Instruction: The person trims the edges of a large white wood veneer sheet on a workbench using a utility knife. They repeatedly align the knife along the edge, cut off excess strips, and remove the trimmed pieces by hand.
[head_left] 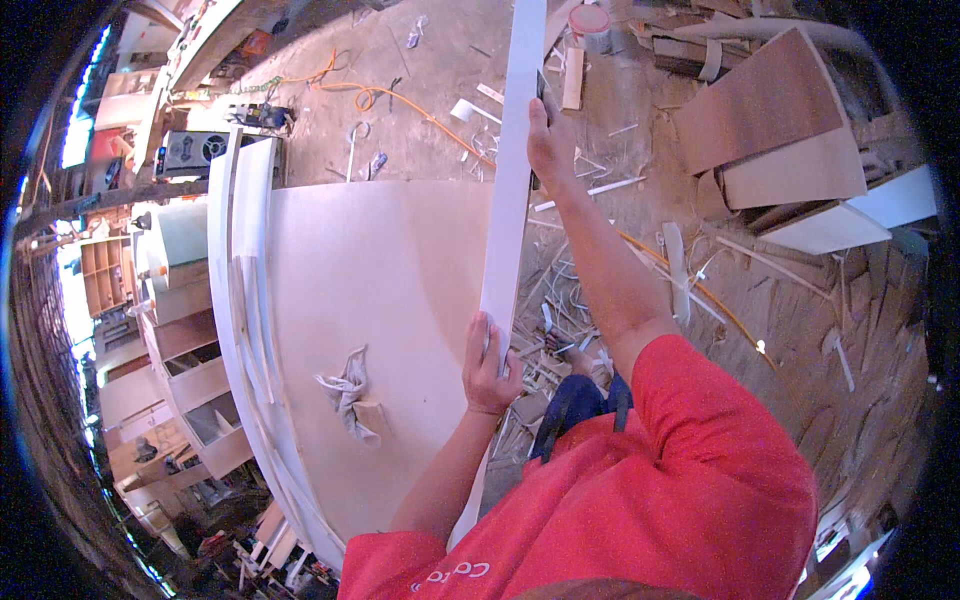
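Note:
A long, narrow white board (513, 190) runs away from me along the right edge of a large pale plywood panel (380, 260). My left hand (490, 372) is closed around the board's near end, its thumb and fingers at the edges. Farther up, my right hand (552, 150) grips the board's right edge, with the fingers partly hidden by it. Something small and dark shows beside the right fingertips, too little to name. A crumpled, light-coloured cloth (350, 393) lies on the plywood, left of my left hand.
Long white strips (252, 310) lie along the panel's left side. An orange cord (400, 100) crosses the floor, which is littered with wood offcuts. Brown panels (765, 105) are stacked at the right. A round tub (590, 25) stands at the far side; wooden shelving (190, 365) is at the left.

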